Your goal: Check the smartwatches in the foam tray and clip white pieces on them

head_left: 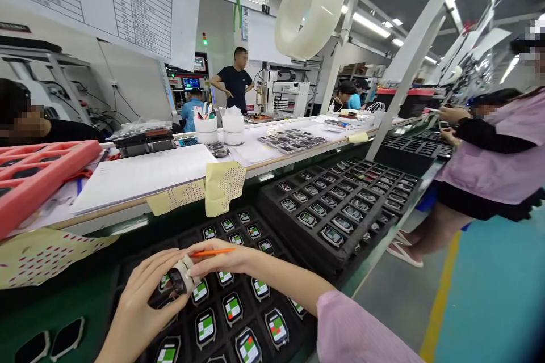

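A long white bench [140, 176] is seen running from the left edge to the upper right of the frame, with yellow perforated sheets [223, 184] draped over its front edge. Below it, a dark conveyor [63, 303] is occupied by black trays: the near tray [128, 264] at the bottom centre and a far tray [340, 204] at centre right, each filled with small screened devices in separate pockets. A red tray [36, 173] is located at the left edge, on the bench. A large roll of clear tape [309, 8] is suspended at the top centre. A co-worker in a pink smock [502, 159] is positioned at the right edge, and a person in a dark shirt [234, 82] is visible in the background at upper centre. Two white cups [219, 127] are set on the bench near centre. At the bottom centre, the left hand [140, 306] is closed around a device [176, 282], which is held just above the near tray. The right hand [221, 261] is pinched on the top of the same device, and an orange pen [210, 251] is gripped between its fingers, lying roughly level. Devices with green and red screens [232, 307] are seated in the pockets directly beneath both hands.
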The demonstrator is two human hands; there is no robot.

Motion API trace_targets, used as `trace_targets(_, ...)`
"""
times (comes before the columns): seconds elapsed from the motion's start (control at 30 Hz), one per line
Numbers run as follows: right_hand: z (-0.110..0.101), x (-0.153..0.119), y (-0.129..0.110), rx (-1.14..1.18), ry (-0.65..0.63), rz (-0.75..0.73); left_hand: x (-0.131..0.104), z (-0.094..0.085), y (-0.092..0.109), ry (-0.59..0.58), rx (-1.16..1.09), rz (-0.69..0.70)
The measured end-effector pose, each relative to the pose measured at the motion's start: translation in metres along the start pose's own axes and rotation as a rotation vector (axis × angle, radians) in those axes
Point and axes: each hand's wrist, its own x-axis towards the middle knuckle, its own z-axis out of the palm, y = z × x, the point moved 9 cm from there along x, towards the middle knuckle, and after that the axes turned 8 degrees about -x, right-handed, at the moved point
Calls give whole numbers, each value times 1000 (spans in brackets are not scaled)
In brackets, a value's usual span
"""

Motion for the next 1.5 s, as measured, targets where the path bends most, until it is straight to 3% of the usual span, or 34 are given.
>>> trace_targets(0.27, 12, -14, -6, -6, 53, -128, 2, -3, 14, -11, -17, -44)
trace_targets(0.43, 19, -19, -8, -138, 31, -202, 1, -2, 17, -7, -110, -89)
trace_targets(0.5, 15, -21, -13, -234, 82, -250, 0, -4, 16, 8, -149, -104)
trace_targets(0.67, 0, -47, -52, -354, 278, -551, -3, -15, 9, 64, -253, -180)
trace_targets(0.83, 14, -86, -82, -541, 330, -818, -5, -14, 3, 38, -341, -257)
trace_targets(1.5, 23, -97, -84, -858, 543, -854, -10, -7, 6, 28, -268, -274)
